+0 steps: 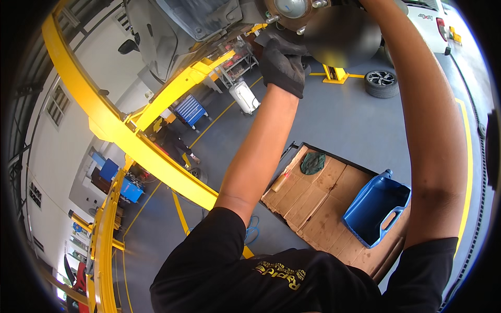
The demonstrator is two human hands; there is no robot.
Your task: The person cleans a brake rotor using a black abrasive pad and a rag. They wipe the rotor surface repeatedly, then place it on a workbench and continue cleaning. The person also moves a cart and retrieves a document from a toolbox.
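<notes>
My left hand (284, 65), in a black work glove, is raised at the underside of a wheel hub (290, 7) with bare studs. Its fingers curl around a dark part close to the hub; their tips and most of that part are hidden. A blurred round patch covers the area right of the glove. My right arm (430, 135) reaches up past the top edge, so the right hand is out of the picture. Left of the hub hangs a grey plastic liner (201, 18) of the raised vehicle.
Below, a cardboard-covered cart (323, 195) carries a cut-open blue jug (360, 219), a dark green rag (313, 163) and a wooden-handled tool (282, 180). A yellow lift post (156, 161) stands at left. A wheel (381, 83) lies on the floor; a person (172, 138) is farther back.
</notes>
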